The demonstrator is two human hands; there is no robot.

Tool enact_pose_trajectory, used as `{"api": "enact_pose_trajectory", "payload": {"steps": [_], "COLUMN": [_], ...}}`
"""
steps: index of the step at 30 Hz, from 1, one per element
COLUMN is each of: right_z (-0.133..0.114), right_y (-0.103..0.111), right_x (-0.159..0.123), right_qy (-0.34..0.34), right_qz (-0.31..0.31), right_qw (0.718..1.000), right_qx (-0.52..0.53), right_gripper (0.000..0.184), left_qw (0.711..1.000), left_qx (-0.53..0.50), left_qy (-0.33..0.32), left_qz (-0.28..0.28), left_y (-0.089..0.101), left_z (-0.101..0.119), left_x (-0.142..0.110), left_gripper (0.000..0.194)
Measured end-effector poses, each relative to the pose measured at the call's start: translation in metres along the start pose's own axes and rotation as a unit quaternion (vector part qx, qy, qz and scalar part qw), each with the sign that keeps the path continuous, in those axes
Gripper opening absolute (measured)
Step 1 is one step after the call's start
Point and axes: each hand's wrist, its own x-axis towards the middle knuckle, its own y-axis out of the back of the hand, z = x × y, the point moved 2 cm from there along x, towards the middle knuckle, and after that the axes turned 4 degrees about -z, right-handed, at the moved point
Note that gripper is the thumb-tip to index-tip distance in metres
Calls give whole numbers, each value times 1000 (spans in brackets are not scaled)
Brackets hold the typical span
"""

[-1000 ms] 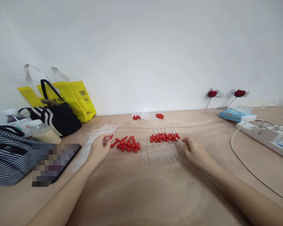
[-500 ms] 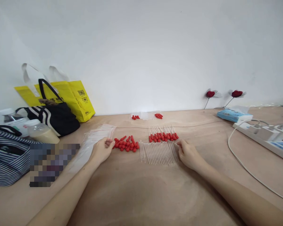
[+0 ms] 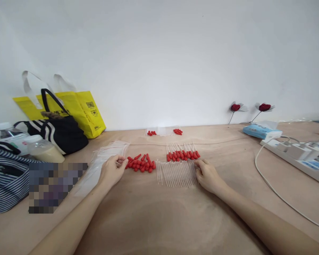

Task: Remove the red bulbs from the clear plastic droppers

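My left hand point(image 3: 113, 171) is at the left edge of a pile of red rubber bulbs point(image 3: 142, 163), its thumb and fingers pinched on a bulb that they partly cover. At the right end of a row of thin clear dropper tubes point(image 3: 177, 173), my right hand point(image 3: 208, 175) has its fingertips closed on the endmost tube, mostly hidden by the fingers. Behind this row lie several tubes fitted with red bulbs point(image 3: 183, 155), bulb ends toward me. A stack of clear zip bags point(image 3: 91, 171) is partly under my left forearm.
Near the wall lies a clear bag point(image 3: 163, 131) with red bulbs at both ends. Yellow point(image 3: 91, 117), black point(image 3: 71, 136) and striped bags point(image 3: 7, 184) and a bottle point(image 3: 49, 152) stand left. A tissue pack point(image 3: 262, 131), power strip point(image 3: 308, 161) and white cable point(image 3: 271, 193) are right.
My right hand has moved slightly left, closer against the end of the tube row. The left hand stays at the bulb pile. The whole view has shifted a little.
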Motion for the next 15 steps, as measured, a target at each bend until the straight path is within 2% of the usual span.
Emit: {"api": "enact_pose_trajectory", "payload": {"steps": [7, 15], "right_z": [0, 1], "right_y": [1, 2], "right_x": [2, 4], "right_qy": [-10, -11], "right_qz": [-17, -37], "right_qw": [1000, 999], "right_qx": [17, 26], "right_gripper": [26, 19], "left_qw": [1000, 996], "left_qx": [-19, 18], "left_qy": [-14, -60], "left_qz": [-1, 71], "left_y": [1, 2], "left_z": [4, 2], "left_x": [-1, -3], "left_gripper": [22, 20]}}
